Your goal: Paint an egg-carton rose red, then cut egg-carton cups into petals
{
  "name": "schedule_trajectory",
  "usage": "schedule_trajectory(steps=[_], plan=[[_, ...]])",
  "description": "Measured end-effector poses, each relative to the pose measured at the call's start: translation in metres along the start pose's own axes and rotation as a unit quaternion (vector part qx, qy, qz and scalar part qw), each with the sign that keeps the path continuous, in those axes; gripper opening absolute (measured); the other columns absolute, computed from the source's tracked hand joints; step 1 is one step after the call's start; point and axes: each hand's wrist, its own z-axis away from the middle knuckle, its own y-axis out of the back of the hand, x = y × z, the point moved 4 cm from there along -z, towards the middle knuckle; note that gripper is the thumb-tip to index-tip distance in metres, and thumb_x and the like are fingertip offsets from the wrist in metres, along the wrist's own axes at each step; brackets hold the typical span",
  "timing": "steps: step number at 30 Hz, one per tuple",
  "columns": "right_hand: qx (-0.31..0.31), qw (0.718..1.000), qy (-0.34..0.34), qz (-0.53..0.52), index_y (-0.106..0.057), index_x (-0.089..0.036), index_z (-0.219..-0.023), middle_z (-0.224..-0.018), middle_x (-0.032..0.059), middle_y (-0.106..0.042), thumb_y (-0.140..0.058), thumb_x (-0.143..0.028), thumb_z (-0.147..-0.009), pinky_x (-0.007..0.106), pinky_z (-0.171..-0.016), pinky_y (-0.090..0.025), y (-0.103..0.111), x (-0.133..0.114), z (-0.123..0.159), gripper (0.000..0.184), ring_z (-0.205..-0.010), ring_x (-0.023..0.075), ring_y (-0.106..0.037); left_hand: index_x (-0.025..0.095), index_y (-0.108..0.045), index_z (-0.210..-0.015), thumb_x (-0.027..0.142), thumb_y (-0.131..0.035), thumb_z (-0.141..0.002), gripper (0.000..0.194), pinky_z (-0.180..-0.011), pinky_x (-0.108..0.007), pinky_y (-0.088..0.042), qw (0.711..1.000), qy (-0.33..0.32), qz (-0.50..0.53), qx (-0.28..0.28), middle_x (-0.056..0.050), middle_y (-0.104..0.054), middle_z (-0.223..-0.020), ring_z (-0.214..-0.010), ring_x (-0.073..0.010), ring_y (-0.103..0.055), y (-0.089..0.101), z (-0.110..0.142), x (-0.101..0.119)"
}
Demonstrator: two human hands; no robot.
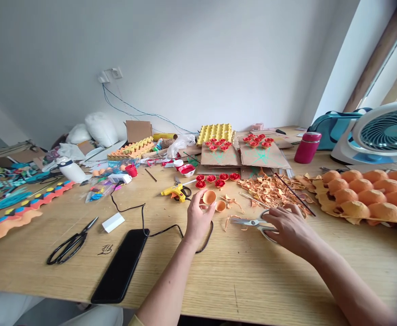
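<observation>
My left hand (198,219) pinches a small orange egg-carton cup (209,197) between thumb and fingers, just above the wooden table (252,271). A second orange cup (220,206) lies beside it. My right hand (286,226) rests on the table with its fingers through the handles of silver scissors (252,222), whose blades point left. A heap of orange carton scraps (269,190) lies just beyond both hands.
A yellow glue gun (178,191), red paper roses (215,180), cardboard sheets with roses (262,154), orange egg tray (364,197), fan (385,131), maroon flask (307,147), black phone (121,265), black scissors (71,244), white block (113,222), craft clutter at left.
</observation>
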Motion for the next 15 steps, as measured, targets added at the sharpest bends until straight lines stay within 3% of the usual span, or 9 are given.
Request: schedule_trajectory(steps=[4, 8, 11, 15], plan=[[-0.014, 0.992, -0.103, 0.075, -0.070, -0.024, -0.090, -0.092, 0.0042, -0.072, -0.059, -0.037, -0.088, 0.041, -0.086, -0.031, 0.000, 0.015, -0.002, 0.017, -0.088, 0.0234, -0.066, 0.021, -0.059, -0.118, 0.017, -0.067, -0.081, 0.037, -0.072, -0.029, -0.056, 1.000, -0.017, -0.006, -0.007, -0.009, -0.066, -0.113, -0.094, -0.0192, -0.064, -0.005, 0.002, 0.002], [0.005, 0.975, -0.196, 0.110, -0.067, -0.019, -0.077, -0.079, 0.0096, -0.072, -0.055, -0.037, -0.087, 0.041, -0.074, -0.031, 0.006, 0.035, 0.010, 0.024, -0.081, 0.0296, -0.068, 0.020, -0.060, -0.117, 0.013, -0.066, -0.080, 0.038, -0.071, -0.028, -0.055, 0.999, -0.031, -0.019, -0.011, -0.009, -0.066, -0.111, -0.094, -0.0191, -0.064, -0.007, 0.004, 0.004], [0.004, 0.972, -0.205, 0.111, -0.066, -0.021, -0.075, -0.077, 0.0075, -0.072, -0.058, -0.039, -0.084, 0.038, -0.070, -0.031, 0.012, 0.039, 0.017, 0.022, -0.082, 0.0290, -0.068, 0.020, -0.060, -0.117, 0.014, -0.067, -0.080, 0.038, -0.072, -0.029, -0.055, 0.999, -0.032, -0.029, -0.007, -0.009, -0.066, -0.111, -0.093, -0.0190, -0.064, -0.007, 0.005, 0.003], [-0.004, 0.979, -0.173, 0.107, -0.067, -0.020, -0.080, -0.078, 0.0084, -0.073, -0.054, -0.041, -0.086, 0.038, -0.072, -0.032, 0.018, 0.019, 0.001, 0.026, -0.076, 0.0261, -0.066, 0.021, -0.060, -0.116, 0.015, -0.068, -0.079, 0.037, -0.073, -0.029, -0.055, 0.999, -0.033, -0.038, -0.007, -0.009, -0.066, -0.111, -0.093, -0.0189, -0.064, -0.007, 0.005, 0.001]])
